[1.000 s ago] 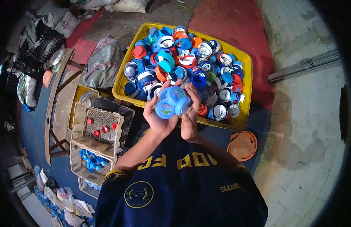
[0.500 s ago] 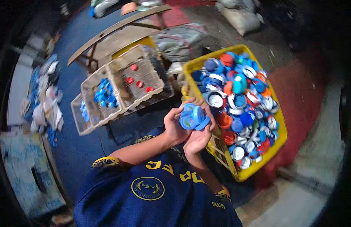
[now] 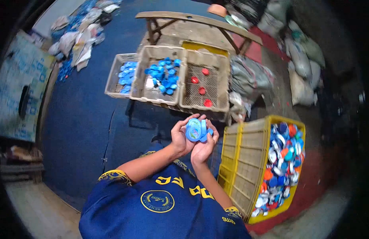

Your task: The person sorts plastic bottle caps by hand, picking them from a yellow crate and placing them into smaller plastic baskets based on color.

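Several light blue bottle caps (image 3: pixel 195 130) lie in a small pile between my two cupped hands, in front of my chest. My left hand (image 3: pixel 179 138) curls around them from the left, and my right hand (image 3: pixel 203 152) supports them from below and the right. The nearest container is a crate with several red caps (image 3: pixel 184 104), just beyond my fingertips. Beside it stands a beige crate (image 3: pixel 152 100) with many blue caps, then a smaller white crate (image 3: pixel 109 88) with more blue caps.
A tall yellow crate (image 3: pixel 235 157) full of mixed-colour caps stands at my right. Behind the row of crates is a wooden bench (image 3: pixel 200 19). Grey sacks (image 3: pixel 250 77) sit to the right, and plastic bags (image 3: pixel 79 44) lie at the far left.
My view has turned left, so the beige crates now lie straight ahead and the yellow crate sits farther right. The blue caps stay in my cupped hands.
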Tool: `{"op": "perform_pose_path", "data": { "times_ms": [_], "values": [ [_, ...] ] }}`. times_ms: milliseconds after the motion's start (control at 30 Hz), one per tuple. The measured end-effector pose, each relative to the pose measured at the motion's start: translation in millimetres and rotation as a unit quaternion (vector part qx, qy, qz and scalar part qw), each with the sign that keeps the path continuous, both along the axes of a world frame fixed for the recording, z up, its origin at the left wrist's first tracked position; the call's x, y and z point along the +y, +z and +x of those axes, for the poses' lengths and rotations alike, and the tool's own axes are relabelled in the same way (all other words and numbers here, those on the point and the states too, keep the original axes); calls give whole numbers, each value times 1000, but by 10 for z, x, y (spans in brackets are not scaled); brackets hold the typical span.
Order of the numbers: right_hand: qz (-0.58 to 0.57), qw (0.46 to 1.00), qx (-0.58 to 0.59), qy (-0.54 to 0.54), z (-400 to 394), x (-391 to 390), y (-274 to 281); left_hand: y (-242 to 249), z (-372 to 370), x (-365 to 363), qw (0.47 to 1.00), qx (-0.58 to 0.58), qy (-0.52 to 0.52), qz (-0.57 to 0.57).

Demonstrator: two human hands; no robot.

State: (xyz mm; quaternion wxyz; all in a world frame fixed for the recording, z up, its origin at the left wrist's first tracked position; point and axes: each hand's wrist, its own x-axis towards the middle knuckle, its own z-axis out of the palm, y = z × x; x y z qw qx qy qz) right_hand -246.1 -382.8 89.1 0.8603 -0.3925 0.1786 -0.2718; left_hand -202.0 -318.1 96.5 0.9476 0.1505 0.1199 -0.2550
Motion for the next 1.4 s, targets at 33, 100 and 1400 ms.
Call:
{"op": "perform_pose_path", "data": {
  "times_ms": [33,100,1400],
  "values": [
    [4,1000,-4,19,123,230,-12,-38,100,243,1000,1,14,1],
    [7,998,12,64,389,700,-122,-131,301,767,999,2,47,1],
    [207,882,270,325,5089,4152,-1573,-1569,4585,4469,964,133,192,127]
  ]
}}
